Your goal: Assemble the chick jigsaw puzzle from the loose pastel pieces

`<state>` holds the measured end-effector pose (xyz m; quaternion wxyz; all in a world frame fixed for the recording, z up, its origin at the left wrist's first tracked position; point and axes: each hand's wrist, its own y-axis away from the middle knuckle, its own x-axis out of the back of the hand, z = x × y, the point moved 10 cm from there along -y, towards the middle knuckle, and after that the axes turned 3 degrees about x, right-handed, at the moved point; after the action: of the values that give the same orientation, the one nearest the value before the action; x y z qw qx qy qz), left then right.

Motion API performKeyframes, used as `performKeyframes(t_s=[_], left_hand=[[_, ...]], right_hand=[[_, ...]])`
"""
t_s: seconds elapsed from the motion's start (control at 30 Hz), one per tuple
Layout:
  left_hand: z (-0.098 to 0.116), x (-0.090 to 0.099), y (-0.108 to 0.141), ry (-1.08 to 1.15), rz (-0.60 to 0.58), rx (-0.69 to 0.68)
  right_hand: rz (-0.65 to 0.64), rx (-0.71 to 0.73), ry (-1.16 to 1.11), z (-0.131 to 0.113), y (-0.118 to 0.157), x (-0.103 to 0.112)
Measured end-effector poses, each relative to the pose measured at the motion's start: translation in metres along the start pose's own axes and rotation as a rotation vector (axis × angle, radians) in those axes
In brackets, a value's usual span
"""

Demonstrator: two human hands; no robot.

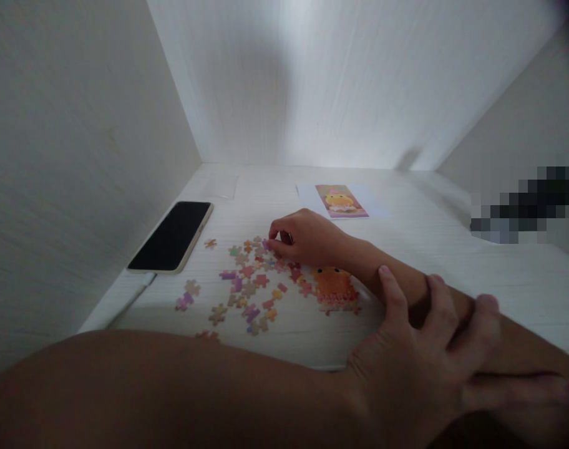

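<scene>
Loose jigsaw pieces (249,289) are lying in an uneven spread over there, showing pink, purple, beige, orange and a touch of green, many nearly touching. One orange-and-beige piece (210,244) is resting apart on the left. Just right of the spread, a joined section (335,290) is lying flat, showing a yellow-orange figure with dark eyes, its top being hidden from me

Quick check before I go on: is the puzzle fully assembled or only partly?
Only partly. A joined section shows a yellow-orange figure, while many loose pieces lie scattered to its left.
</scene>
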<state>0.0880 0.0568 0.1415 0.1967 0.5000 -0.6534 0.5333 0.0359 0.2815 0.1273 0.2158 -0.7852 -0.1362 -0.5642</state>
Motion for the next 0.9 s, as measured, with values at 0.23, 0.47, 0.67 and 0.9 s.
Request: performKeyframes(t_s=[0.23,0.47,0.67,0.9], left_hand=[[0.0007,0.0003,0.0001,0.01,-0.008,-0.012],[-0.0001,0.0027,0.0017,-0.013,-0.004,-0.012],[0.0011,0.0013,0.0003,-0.017,-0.021,-0.03],[0.0025,0.0023,0.0005,-0.02,0.008,-0.019]], right_hand=[[0.003,0.003,0.0,-0.0003,0.0005,0.0002],[0.005,0.006,0.002,-0.0019,0.0005,0.0013],[0.006,0.008,-0.008,-0.0018,0.0005,0.0009],[0.0,0.012,-0.011,-0.0016,0.0,0.0001]])
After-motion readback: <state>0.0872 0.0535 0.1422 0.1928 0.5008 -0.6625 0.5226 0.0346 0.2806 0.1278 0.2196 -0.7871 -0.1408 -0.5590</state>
